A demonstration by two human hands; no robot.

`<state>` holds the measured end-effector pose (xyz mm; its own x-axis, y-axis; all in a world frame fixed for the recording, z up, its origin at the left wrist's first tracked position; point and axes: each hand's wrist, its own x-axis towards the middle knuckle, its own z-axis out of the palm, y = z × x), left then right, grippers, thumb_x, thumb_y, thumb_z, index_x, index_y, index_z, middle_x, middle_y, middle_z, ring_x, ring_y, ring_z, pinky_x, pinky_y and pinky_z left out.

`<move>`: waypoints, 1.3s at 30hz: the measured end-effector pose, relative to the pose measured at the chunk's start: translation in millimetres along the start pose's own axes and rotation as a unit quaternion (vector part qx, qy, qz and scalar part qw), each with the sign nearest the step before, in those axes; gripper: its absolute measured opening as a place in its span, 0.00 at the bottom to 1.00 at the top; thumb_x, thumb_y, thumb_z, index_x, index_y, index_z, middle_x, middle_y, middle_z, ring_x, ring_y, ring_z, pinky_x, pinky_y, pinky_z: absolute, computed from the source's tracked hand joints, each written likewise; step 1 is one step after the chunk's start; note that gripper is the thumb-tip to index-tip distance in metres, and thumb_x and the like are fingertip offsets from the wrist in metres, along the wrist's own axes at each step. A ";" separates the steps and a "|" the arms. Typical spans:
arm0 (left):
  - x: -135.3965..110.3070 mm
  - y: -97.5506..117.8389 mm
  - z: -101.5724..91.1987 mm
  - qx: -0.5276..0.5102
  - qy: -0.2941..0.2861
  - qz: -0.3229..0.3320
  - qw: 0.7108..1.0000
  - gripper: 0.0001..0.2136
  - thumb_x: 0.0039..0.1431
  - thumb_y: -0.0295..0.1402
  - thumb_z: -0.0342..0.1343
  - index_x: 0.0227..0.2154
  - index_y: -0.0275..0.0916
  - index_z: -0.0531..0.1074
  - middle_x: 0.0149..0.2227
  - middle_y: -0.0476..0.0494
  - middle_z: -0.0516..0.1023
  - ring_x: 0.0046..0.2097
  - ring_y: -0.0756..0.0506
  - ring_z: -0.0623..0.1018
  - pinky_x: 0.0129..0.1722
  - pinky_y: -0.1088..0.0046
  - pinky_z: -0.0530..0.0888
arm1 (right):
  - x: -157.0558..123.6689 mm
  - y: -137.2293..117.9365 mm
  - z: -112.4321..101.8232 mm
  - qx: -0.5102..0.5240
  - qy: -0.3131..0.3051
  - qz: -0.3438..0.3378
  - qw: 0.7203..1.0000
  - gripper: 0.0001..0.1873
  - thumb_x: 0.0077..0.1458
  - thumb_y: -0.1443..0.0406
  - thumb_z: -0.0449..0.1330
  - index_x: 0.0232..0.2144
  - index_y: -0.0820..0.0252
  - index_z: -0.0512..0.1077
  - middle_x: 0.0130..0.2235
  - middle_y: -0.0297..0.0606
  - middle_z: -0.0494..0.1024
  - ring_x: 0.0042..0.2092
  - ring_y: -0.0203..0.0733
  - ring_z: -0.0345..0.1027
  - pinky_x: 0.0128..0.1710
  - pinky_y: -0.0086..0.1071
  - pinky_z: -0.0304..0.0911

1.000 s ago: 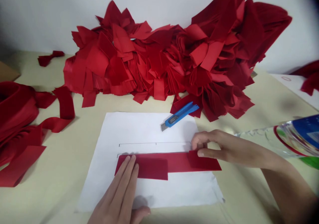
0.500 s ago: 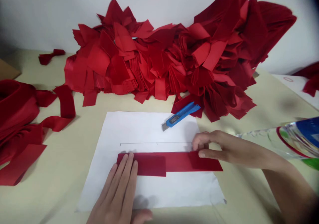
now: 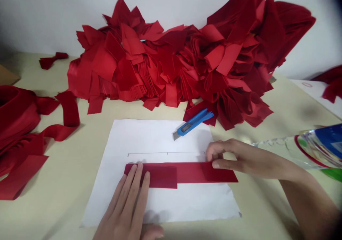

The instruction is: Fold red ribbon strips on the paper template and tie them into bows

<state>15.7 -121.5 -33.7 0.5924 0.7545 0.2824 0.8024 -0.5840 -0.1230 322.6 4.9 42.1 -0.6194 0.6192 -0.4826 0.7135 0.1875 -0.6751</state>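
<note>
A red fabric strip (image 3: 187, 172) lies across a white paper sheet (image 3: 157, 140) marked with a ruled line. Its left part is folded over into a darker double layer. My left hand (image 3: 129, 206) lies flat with its fingers stretched out, pressing the strip's left end onto the paper. My right hand (image 3: 232, 158) pinches the strip's right part between thumb and fingers near the paper's right edge. A blue utility knife (image 3: 193, 123) rests on the paper's upper right corner, apart from both hands.
A big heap of cut red fabric pieces (image 3: 181, 62) stands against the white wall behind the paper. A long red ribbon bundle (image 3: 18, 126) lies at the left. A clear plastic bottle (image 3: 312, 147) lies at the right edge, close to my right forearm.
My left hand's fingers have slid a little right along the strip's left end, and the folded layer now sits straighter on the strip. My right hand has stayed put.
</note>
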 end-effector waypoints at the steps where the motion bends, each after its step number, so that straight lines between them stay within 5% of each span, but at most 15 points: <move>1: 0.3 -0.5 -0.2 0.001 0.000 0.001 1.000 0.39 0.57 0.54 0.44 0.58 0.22 0.55 0.60 0.19 0.57 0.63 0.30 0.55 0.53 0.57 0.65 | 0.1 0.5 0.2 -0.001 -0.001 -0.001 1.000 0.13 0.59 0.55 0.52 0.36 0.56 0.71 0.35 0.33 0.73 0.36 0.38 0.65 0.35 0.31 0.60; 8: 1.2 -4.5 -1.1 0.002 -0.005 0.038 0.999 0.36 0.55 0.55 0.48 0.61 0.38 0.56 0.62 0.33 0.59 0.62 0.27 0.57 0.51 0.55 0.65 | 0.3 2.4 1.1 -0.005 0.002 -0.004 1.000 0.13 0.59 0.56 0.52 0.36 0.56 0.71 0.35 0.33 0.73 0.36 0.38 0.65 0.33 0.30 0.59; 23: 4.4 -3.6 -4.0 -0.015 -0.019 0.032 0.999 0.40 0.52 0.58 0.47 0.59 0.30 0.57 0.60 0.26 0.60 0.62 0.31 0.57 0.61 0.52 0.45 | 0.2 -4.6 2.3 -0.045 -0.006 -0.005 0.999 0.10 0.59 0.58 0.53 0.33 0.55 0.71 0.34 0.31 0.74 0.36 0.38 0.65 0.35 0.30 0.57; 31: 27.1 -4.9 -11.1 -0.064 0.020 0.025 0.997 0.21 0.60 0.31 0.52 0.55 0.33 0.63 0.59 0.34 0.65 0.61 0.36 0.61 0.58 0.56 0.60 | -6.7 -6.4 1.4 -0.008 -0.040 -0.010 0.999 0.13 0.57 0.54 0.54 0.37 0.54 0.73 0.36 0.34 0.75 0.39 0.40 0.65 0.36 0.31 0.58; 39: 49.5 4.6 -9.4 -0.090 0.059 -0.029 0.994 0.15 0.63 0.29 0.46 0.51 0.31 0.68 0.50 0.38 0.75 0.52 0.40 0.72 0.49 0.60 0.70 | -5.0 -5.3 4.4 -0.008 -0.052 -0.003 0.999 0.13 0.57 0.54 0.55 0.38 0.53 0.73 0.37 0.34 0.75 0.40 0.41 0.64 0.36 0.32 0.58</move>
<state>48.0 -89.6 -11.3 0.5246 0.7542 0.3949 0.8028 -0.5927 0.0654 320.4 -2.5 45.6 -0.6531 0.5365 -0.5344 0.7144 0.2025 -0.6698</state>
